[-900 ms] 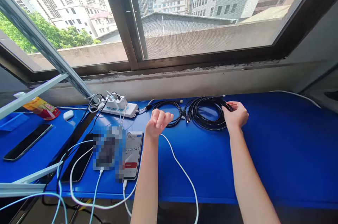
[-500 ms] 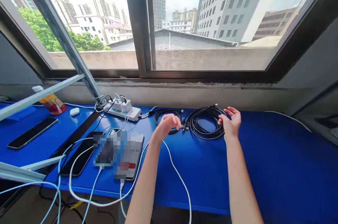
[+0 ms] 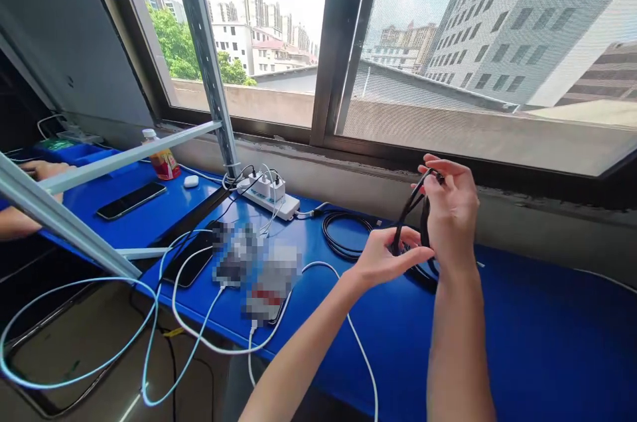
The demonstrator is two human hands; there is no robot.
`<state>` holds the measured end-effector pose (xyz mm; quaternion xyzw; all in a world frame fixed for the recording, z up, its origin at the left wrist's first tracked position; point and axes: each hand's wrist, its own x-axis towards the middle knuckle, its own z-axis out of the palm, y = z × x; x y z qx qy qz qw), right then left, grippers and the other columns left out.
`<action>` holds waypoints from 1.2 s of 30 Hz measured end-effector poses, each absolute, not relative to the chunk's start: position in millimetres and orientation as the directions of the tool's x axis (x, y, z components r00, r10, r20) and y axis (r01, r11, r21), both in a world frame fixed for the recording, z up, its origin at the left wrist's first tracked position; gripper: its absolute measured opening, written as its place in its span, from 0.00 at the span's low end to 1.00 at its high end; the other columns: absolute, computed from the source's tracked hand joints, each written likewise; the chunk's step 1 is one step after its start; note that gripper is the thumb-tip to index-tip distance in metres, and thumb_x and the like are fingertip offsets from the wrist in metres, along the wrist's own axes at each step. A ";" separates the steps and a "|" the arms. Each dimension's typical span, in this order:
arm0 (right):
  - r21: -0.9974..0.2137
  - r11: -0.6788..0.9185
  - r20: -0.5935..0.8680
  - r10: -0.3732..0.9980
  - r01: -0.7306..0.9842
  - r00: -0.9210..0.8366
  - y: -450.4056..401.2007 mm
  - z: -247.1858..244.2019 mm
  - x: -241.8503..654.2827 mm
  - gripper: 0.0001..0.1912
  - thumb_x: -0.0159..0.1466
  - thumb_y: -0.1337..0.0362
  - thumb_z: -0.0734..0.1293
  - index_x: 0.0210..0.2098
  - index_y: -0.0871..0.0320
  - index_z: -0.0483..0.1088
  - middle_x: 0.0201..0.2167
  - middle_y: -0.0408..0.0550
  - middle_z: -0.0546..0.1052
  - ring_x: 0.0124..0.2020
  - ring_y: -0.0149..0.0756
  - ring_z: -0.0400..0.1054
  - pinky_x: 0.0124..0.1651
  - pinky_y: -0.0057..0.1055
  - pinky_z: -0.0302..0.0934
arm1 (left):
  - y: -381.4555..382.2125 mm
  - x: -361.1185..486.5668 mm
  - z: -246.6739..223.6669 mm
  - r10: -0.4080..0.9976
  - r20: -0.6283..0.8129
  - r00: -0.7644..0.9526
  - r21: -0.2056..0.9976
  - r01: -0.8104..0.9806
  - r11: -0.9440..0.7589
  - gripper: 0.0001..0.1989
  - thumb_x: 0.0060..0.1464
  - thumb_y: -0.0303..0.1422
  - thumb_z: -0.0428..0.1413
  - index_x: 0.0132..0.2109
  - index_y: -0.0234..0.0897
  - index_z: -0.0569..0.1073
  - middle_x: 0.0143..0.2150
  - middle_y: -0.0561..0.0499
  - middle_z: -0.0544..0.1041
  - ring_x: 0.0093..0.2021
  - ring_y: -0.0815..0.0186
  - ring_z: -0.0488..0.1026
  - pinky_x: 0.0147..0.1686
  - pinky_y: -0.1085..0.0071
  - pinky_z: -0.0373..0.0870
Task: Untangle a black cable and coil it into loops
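A coil of black cable point(image 3: 401, 217) is raised off the blue table, in both of my hands. My right hand point(image 3: 454, 213) is closed on its upper part, fingers curled over the loops. Lower down and to the left, my left hand point(image 3: 385, 257) wraps round the same coil with its thumb stretched to the right. The lower loops are partly hidden behind my hands, so I cannot tell whether they touch the table. A thinner black cable coil point(image 3: 326, 236) lies flat on the table, left of my hands.
A white power strip point(image 3: 288, 208) with plugs stands near the wall. Phones point(image 3: 132, 200) and white cables point(image 3: 365, 349) lie to the left. A metal frame point(image 3: 149, 156) crosses the left side, with a bottle point(image 3: 164, 160) and another person's hand point(image 3: 50, 171) beyond.
Both hands have closed on the larger black coil and lifted it. The view has turned left, and another person's hand now shows at the left edge.
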<state>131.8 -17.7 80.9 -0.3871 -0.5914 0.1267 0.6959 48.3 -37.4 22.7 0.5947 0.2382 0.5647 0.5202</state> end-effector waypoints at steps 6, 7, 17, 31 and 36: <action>-0.645 0.697 0.764 0.585 0.312 0.272 -25.1 96.3 127.4 0.14 0.57 0.58 0.63 0.39 0.59 0.66 0.42 0.50 0.72 0.39 0.36 0.69 0.38 0.32 0.64 | -42.4 38.2 74.4 0.850 0.464 0.250 0.850 -0.395 -0.348 0.27 0.43 0.59 0.55 0.24 0.37 0.65 0.19 0.54 0.67 0.21 0.72 0.62 0.22 0.72 0.61; -0.641 0.701 0.767 0.583 0.312 0.268 -26.0 98.1 125.6 0.14 0.58 0.58 0.63 0.39 0.59 0.66 0.41 0.50 0.72 0.38 0.35 0.69 0.36 0.31 0.64 | -41.6 38.5 80.5 0.857 0.464 0.224 0.840 -0.418 -0.345 0.27 0.43 0.59 0.55 0.24 0.38 0.64 0.19 0.55 0.67 0.20 0.72 0.63 0.22 0.72 0.60; -0.811 0.382 0.555 0.740 0.443 0.379 -42.9 109.4 134.1 0.19 0.52 0.47 0.65 0.29 0.57 0.73 0.28 0.47 0.74 0.26 0.36 0.69 0.21 0.27 0.63 | -19.1 37.3 97.5 0.952 0.283 0.119 0.909 -0.351 -0.227 0.23 0.51 0.52 0.54 0.26 0.39 0.59 0.13 0.61 0.60 0.14 0.77 0.56 0.18 0.76 0.54; -0.578 0.630 0.633 0.747 0.519 -0.202 -43.9 110.1 152.7 0.16 0.59 0.48 0.67 0.25 0.53 0.73 0.24 0.38 0.74 0.19 0.30 0.67 0.16 0.19 0.59 | -15.8 30.2 102.6 0.965 0.245 0.089 0.937 -0.279 -0.212 0.09 0.59 0.38 0.52 0.35 0.37 0.66 0.14 0.62 0.63 0.14 0.76 0.62 0.16 0.78 0.57; -0.635 0.571 0.631 0.772 0.520 -0.076 -38.3 105.4 148.6 0.13 0.64 0.53 0.63 0.29 0.54 0.71 0.25 0.40 0.74 0.22 0.30 0.68 0.20 0.19 0.61 | -10.4 31.3 98.8 0.958 0.270 0.092 0.919 -0.320 -0.228 0.09 0.60 0.38 0.51 0.37 0.36 0.69 0.13 0.62 0.62 0.13 0.76 0.60 0.16 0.79 0.58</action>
